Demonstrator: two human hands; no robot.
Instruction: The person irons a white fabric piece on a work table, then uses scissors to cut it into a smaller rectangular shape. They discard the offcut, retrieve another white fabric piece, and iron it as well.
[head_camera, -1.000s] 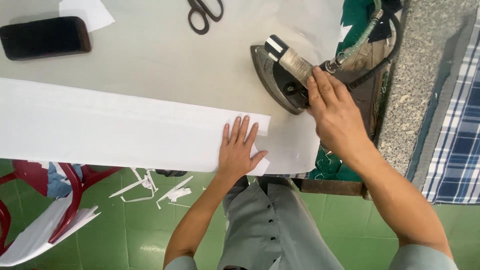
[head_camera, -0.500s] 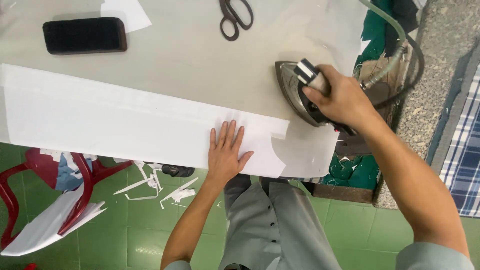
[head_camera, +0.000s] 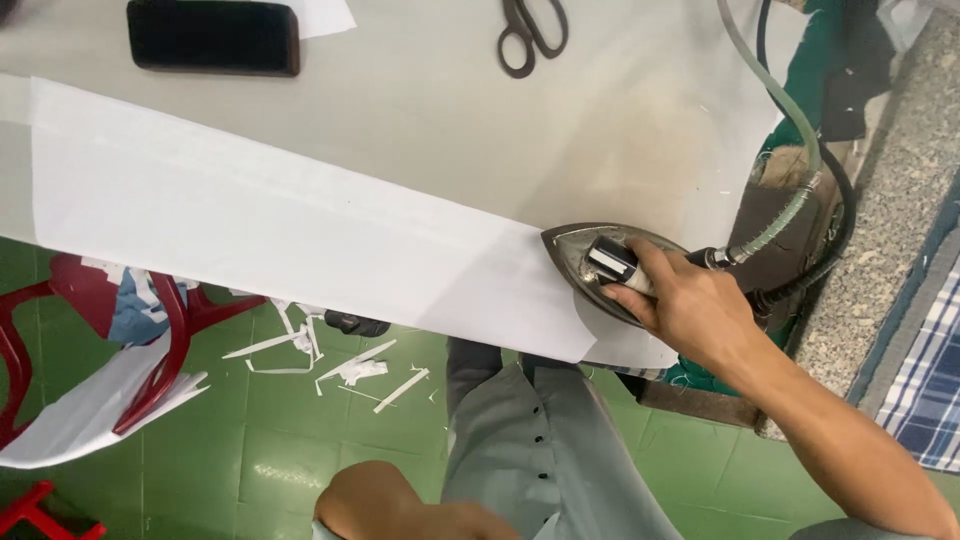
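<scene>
The left hand was out of sight: only a bent arm (head_camera: 400, 505) showed at the bottom edge, against the grey shirt, so whether that hand was spread or curled could not be told. The right hand (head_camera: 690, 305) was wrapped tight around the handle of the iron (head_camera: 590, 262), its fingers hiding most of the grip. The iron was a dark metal wedge, its pointed nose aimed away from the hand, its sole flat on the near end of the cloth (head_camera: 300, 240). That cloth was a long white strip, smooth and thin, running off to the left of the hand along the counter (head_camera: 420, 110) edge and slightly overhanging it. A braided hose (head_camera: 790, 215) and a dark cable curved from the back of the iron up past the hand. Beyond the hand lay black scissors (head_camera: 530, 35), their blades cut off by the top edge, and far to the left a flat black phone (head_camera: 213, 37). Below the counter, white scraps (head_camera: 350, 365) littered the green floor.
</scene>
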